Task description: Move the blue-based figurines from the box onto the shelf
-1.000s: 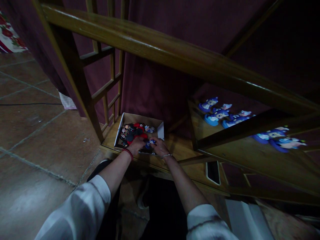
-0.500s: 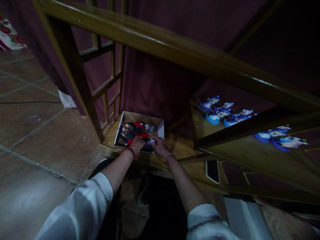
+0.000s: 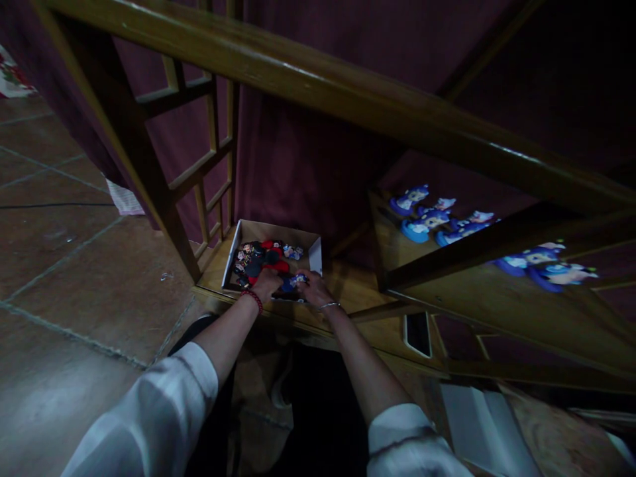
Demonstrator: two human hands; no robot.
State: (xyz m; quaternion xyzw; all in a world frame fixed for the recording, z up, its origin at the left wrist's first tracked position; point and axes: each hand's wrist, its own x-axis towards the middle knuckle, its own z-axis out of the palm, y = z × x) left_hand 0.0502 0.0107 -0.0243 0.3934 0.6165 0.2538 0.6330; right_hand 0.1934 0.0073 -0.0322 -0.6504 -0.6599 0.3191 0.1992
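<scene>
A shallow open box (image 3: pixel 316 255) sits on the low wooden shelf, with several small red and black figurines (image 3: pixel 256 258) lying in its left and middle part. Inside its front right corner, my right hand (image 3: pixel 315 289) has its fingers closed on a small blue and white figurine (image 3: pixel 297 281). My left hand (image 3: pixel 267 283) reaches into the box just left of that figurine, close to the red and black ones. Its fingertips are dark and mostly hidden, so its grip does not show. Another small pale blue figurine (image 3: pixel 293 252) lies near the back of the box.
Several blue and white figurines (image 3: pixel 424 222) stand on a higher shelf (image 3: pixel 447 298) at the right. A wooden rail (image 3: pixel 318 86) crosses above my hands, and a lattice side (image 3: pixel 203 172) rises at the left. A phone-like dark slab (image 3: pixel 417 333) lies on the low shelf.
The whole view has shifted slightly, so things appear a little further left. Both hands stay in the box, and the blue figurine remains at my right fingers.
</scene>
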